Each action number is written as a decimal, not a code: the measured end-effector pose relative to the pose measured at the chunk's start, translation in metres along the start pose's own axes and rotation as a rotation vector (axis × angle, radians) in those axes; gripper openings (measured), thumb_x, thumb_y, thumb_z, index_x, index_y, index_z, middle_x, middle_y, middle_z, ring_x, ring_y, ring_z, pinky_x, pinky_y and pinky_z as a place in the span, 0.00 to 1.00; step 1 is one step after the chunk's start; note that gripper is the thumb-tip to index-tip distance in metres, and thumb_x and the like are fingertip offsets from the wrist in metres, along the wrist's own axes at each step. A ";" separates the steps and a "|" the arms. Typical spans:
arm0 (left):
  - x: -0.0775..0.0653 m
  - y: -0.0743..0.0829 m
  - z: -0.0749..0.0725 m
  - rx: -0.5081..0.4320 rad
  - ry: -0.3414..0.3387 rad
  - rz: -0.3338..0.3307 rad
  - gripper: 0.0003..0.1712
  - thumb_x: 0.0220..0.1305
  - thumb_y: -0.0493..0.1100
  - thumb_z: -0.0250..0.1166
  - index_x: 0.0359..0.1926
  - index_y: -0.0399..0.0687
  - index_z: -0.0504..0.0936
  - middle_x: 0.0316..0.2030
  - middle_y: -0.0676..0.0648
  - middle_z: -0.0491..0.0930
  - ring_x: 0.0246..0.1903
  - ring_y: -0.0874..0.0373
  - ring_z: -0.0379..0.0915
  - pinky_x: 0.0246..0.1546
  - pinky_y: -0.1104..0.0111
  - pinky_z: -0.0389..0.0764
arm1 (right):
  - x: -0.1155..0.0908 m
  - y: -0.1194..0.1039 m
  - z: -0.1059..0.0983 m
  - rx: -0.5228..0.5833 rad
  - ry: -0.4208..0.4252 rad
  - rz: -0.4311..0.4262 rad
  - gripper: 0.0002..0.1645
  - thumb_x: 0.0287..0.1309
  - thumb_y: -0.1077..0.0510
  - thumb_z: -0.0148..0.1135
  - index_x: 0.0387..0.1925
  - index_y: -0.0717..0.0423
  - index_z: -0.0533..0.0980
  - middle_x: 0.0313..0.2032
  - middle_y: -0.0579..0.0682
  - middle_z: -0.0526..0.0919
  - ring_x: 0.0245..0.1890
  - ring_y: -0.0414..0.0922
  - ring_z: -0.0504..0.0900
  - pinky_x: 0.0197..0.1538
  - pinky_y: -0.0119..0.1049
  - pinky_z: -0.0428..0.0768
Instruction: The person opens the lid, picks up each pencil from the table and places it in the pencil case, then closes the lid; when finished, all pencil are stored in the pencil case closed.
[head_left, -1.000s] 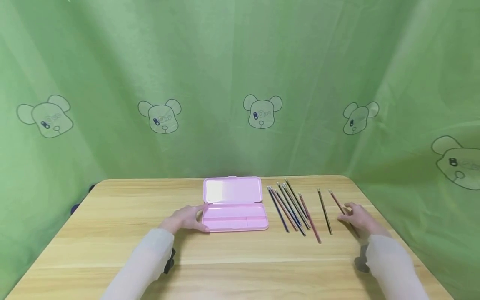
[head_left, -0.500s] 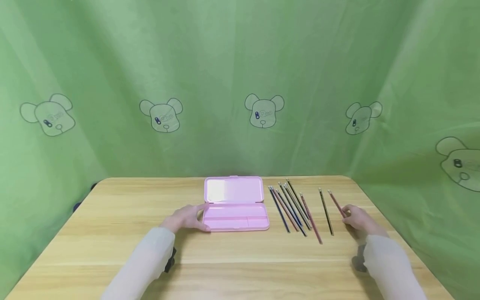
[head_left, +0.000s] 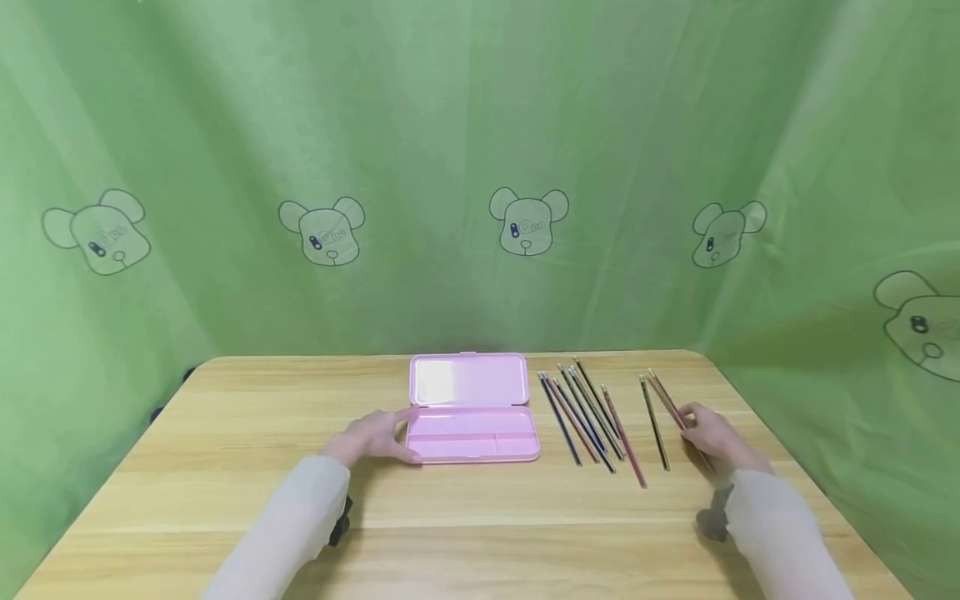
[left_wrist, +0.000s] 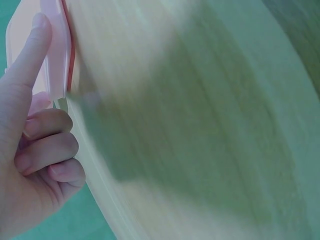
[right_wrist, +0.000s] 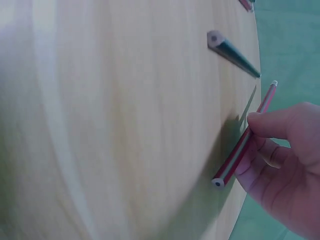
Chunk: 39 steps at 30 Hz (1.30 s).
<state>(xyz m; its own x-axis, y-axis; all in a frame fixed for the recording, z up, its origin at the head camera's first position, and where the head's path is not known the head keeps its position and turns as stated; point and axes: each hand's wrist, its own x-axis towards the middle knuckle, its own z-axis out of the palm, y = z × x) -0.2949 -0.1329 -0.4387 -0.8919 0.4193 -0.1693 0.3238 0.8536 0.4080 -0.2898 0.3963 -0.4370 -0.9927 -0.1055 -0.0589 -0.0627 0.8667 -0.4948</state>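
A pink pencil case (head_left: 450,451) lies with its lid up on the table, its compartments bare. My left hand (head_left: 369,437) grips its left end between thumb and index finger; in the left wrist view the thumb (left_wrist: 32,55) lies along the case and the other fingers are curled. At the right, my right hand (head_left: 716,437) pinches a red striped pencil (right_wrist: 231,165) between thumb and fingers. The pencil is raised a little off the table, with its shadow beside it. A dark pencil (head_left: 654,429) lies just left of that hand.
Several loose pencils (head_left: 581,417) in dark and red tones lie close together right of the case, some overlapping. The wooden table (head_left: 480,542) meets a green curtain (head_left: 420,292) printed with bear heads at its back and sides.
My right hand has closed its fingers on the red pencil and lifted it slightly, shifting its eraser end leftward and away from me. The left hand stays on the case.
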 end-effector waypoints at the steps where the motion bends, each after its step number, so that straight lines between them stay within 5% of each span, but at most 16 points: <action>1: 0.000 0.000 0.000 0.001 0.000 -0.002 0.54 0.40 0.61 0.71 0.67 0.53 0.59 0.58 0.32 0.67 0.55 0.38 0.66 0.53 0.49 0.70 | 0.001 -0.002 0.000 0.007 0.004 -0.008 0.20 0.52 0.71 0.51 0.47 0.79 0.62 0.36 0.74 0.74 0.36 0.64 0.75 0.41 0.55 0.76; 10: 0.002 -0.002 0.001 0.003 0.001 -0.003 0.54 0.40 0.62 0.71 0.67 0.55 0.59 0.58 0.31 0.67 0.55 0.38 0.66 0.54 0.49 0.69 | 0.008 -0.024 0.008 0.046 0.040 -0.089 0.21 0.53 0.72 0.50 0.51 0.76 0.63 0.29 0.62 0.75 0.29 0.51 0.74 0.32 0.44 0.78; 22: 0.001 0.000 0.000 0.017 0.001 -0.009 0.53 0.40 0.61 0.71 0.68 0.54 0.59 0.57 0.31 0.68 0.55 0.38 0.67 0.54 0.50 0.70 | 0.021 -0.063 0.025 0.036 0.060 -0.250 0.21 0.53 0.73 0.51 0.51 0.70 0.67 0.28 0.59 0.75 0.26 0.47 0.72 0.27 0.35 0.75; 39: 0.003 0.000 -0.001 0.027 -0.009 -0.022 0.54 0.39 0.63 0.71 0.68 0.55 0.59 0.58 0.32 0.68 0.55 0.39 0.67 0.52 0.49 0.71 | 0.035 -0.116 0.060 0.032 0.057 -0.498 0.14 0.50 0.72 0.58 0.41 0.62 0.77 0.26 0.50 0.75 0.29 0.43 0.70 0.35 0.37 0.72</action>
<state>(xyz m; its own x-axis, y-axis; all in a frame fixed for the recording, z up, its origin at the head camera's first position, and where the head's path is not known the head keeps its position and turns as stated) -0.2978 -0.1325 -0.4382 -0.8963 0.4028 -0.1858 0.3125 0.8706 0.3800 -0.3113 0.2629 -0.4335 -0.8471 -0.4751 0.2382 -0.5282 0.7026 -0.4769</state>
